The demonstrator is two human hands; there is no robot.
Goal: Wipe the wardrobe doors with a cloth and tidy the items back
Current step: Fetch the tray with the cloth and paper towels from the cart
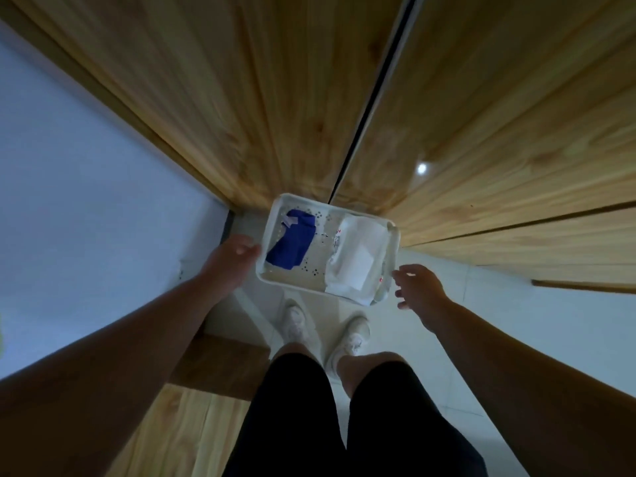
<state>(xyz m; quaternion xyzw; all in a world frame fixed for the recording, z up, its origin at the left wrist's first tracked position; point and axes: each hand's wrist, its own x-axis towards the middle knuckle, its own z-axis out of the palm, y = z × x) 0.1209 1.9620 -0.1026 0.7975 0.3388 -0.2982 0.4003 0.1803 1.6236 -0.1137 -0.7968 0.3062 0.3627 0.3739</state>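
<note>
A white perforated basket (390, 261) hangs in front of the wooden wardrobe doors (241, 98), above the floor ahead of my feet. Inside it lie a blue cloth (292, 244) on the left and folded white items (358, 259) on the right. My left hand (230, 259) grips the basket's left rim. My right hand (418, 287) hovers just off the basket's right end with its fingers spread and relaxed, holding nothing. A dark gap (371, 98) runs between the two doors.
A white wall (79, 201) stands to the left of the wardrobe. A wooden ledge (220, 359) juts out at lower left beside my legs. More wooden panels with edges (550, 242) project on the right. Pale tiled floor (413, 356) lies under my white shoes.
</note>
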